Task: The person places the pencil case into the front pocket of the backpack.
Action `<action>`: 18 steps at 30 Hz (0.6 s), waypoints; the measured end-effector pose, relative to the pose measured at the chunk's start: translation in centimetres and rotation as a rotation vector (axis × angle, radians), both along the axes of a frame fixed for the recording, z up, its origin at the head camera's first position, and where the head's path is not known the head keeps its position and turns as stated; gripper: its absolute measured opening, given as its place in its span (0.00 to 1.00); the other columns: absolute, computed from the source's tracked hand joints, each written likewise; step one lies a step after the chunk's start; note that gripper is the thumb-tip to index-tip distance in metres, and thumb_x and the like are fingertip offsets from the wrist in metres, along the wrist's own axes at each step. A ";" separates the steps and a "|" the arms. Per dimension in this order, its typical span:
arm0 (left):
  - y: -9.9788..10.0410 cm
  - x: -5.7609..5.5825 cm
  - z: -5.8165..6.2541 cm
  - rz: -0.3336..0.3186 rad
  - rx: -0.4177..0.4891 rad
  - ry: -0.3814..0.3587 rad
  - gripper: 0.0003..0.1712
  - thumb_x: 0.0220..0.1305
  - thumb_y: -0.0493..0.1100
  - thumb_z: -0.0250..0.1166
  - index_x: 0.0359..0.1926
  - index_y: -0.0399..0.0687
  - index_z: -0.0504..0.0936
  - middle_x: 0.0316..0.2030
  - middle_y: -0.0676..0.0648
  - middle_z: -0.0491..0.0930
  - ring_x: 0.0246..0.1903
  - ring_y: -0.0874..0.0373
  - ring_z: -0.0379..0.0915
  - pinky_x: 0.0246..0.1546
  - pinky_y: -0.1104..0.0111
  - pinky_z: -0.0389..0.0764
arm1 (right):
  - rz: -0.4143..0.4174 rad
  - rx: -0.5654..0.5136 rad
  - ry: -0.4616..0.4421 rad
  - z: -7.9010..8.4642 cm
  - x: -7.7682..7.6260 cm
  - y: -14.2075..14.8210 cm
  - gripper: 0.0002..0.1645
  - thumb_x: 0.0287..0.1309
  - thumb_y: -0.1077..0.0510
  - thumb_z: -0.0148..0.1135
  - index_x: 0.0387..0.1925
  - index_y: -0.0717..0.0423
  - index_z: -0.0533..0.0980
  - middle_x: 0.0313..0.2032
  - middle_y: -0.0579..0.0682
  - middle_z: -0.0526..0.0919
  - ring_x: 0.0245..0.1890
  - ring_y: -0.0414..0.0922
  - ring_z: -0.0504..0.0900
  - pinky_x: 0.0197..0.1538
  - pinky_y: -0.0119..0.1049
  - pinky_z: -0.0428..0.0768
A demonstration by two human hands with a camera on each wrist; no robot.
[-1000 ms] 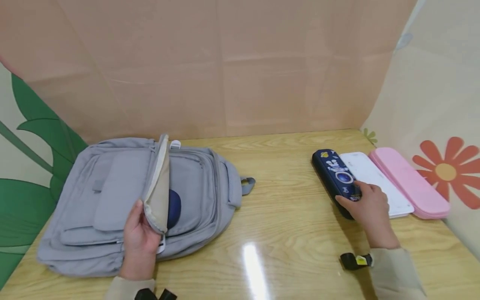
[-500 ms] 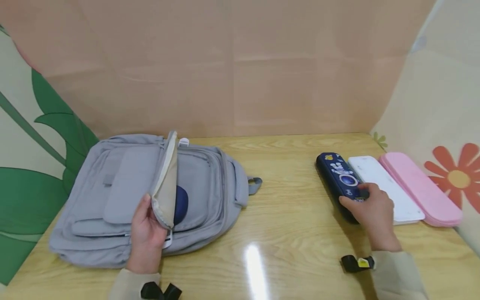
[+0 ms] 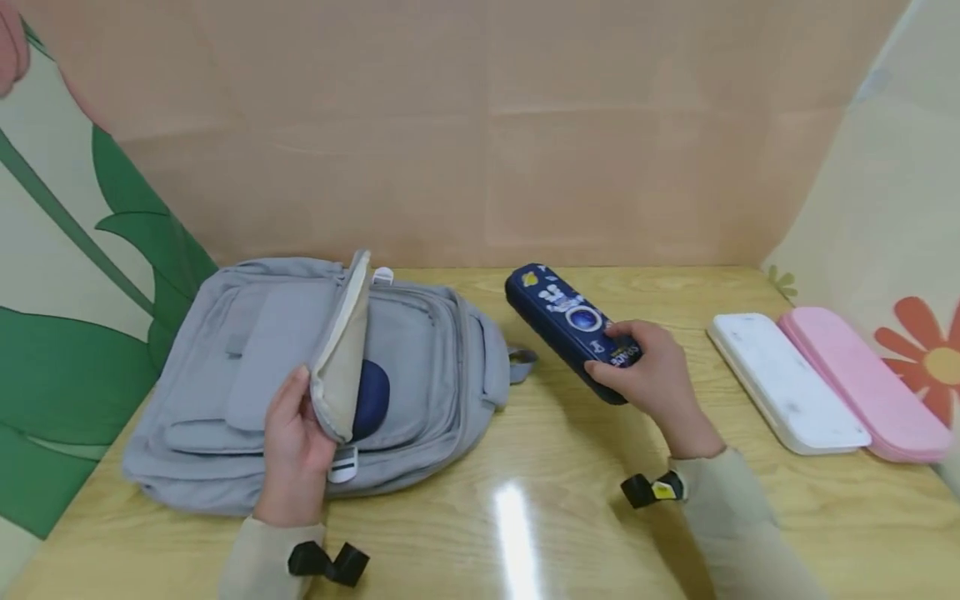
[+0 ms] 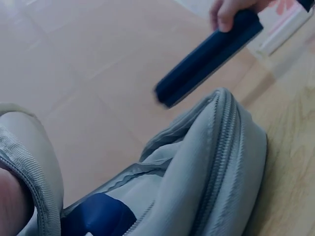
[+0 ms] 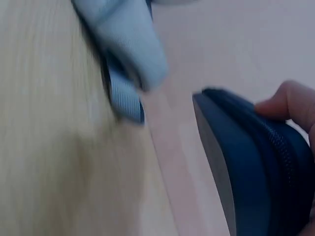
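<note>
A grey backpack (image 3: 427, 350) lies flat on the table at the left, its front pocket flap (image 3: 343, 358) folded up to show a beige lining. My left hand (image 3: 294, 450) pinches the edge of that flap. Inside the pocket a rounded dark blue object (image 3: 372, 400) partly shows; the rest of it is hidden. My right hand (image 3: 652, 367) grips the near end of a navy pencil case (image 3: 562, 312) with space pictures and holds it above the table, right of the backpack's top handle. In the right wrist view the zipper side of the pencil case (image 5: 251, 162) faces the camera.
A white case (image 3: 787, 383) and a pink case (image 3: 862, 379) lie side by side at the table's right. Behind the wooden table (image 3: 450, 542) stands a plain tan backdrop (image 3: 480, 142); printed flower panels flank it.
My right hand has lifted the navy pencil case from beside the white case and carried it left towards the backpack. The left hand still holds the flap up. The head view has shifted slightly.
</note>
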State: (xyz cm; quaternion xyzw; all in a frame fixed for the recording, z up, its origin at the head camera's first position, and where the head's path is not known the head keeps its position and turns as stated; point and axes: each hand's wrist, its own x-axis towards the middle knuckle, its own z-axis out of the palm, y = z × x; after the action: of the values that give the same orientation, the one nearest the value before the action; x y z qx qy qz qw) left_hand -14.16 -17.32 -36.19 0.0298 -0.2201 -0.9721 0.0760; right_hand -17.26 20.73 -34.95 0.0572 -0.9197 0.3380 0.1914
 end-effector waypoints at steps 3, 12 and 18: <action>0.1 0.1 0.2 0.019 -0.029 -0.012 0.17 0.70 0.34 0.48 0.26 0.39 0.78 0.24 0.45 0.82 0.28 0.58 0.80 0.31 0.71 0.79 | 0.170 0.007 0.039 0.2 -0.9 -2.0 0.27 0.34 0.57 0.74 0.41 0.60 0.76 0.44 0.61 0.78 0.43 0.56 0.74 0.43 0.49 0.73; 1.0 -0.1 0.6 0.009 -0.129 -0.030 0.17 0.68 0.34 0.50 0.25 0.43 0.80 0.21 0.49 0.81 0.26 0.61 0.79 0.31 0.74 0.77 | 0.475 0.068 -0.024 0.7 -3.8 -6.8 0.28 0.34 0.52 0.73 0.43 0.53 0.78 0.48 0.54 0.78 0.48 0.53 0.72 0.49 0.50 0.72; 1.4 -0.3 0.6 0.009 -0.147 -0.042 0.17 0.68 0.33 0.49 0.25 0.42 0.80 0.20 0.50 0.79 0.26 0.62 0.78 0.32 0.75 0.76 | 0.561 0.093 -0.043 0.6 -5.6 -8.6 0.27 0.34 0.53 0.73 0.43 0.53 0.78 0.49 0.56 0.77 0.49 0.53 0.73 0.52 0.50 0.71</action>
State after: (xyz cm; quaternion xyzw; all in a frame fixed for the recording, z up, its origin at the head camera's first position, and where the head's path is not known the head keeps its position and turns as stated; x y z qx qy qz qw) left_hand -14.47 -15.92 -35.56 0.0456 -0.2922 -0.9521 0.0778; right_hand -22.90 12.13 -34.34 0.3109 -0.8863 0.3363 0.0682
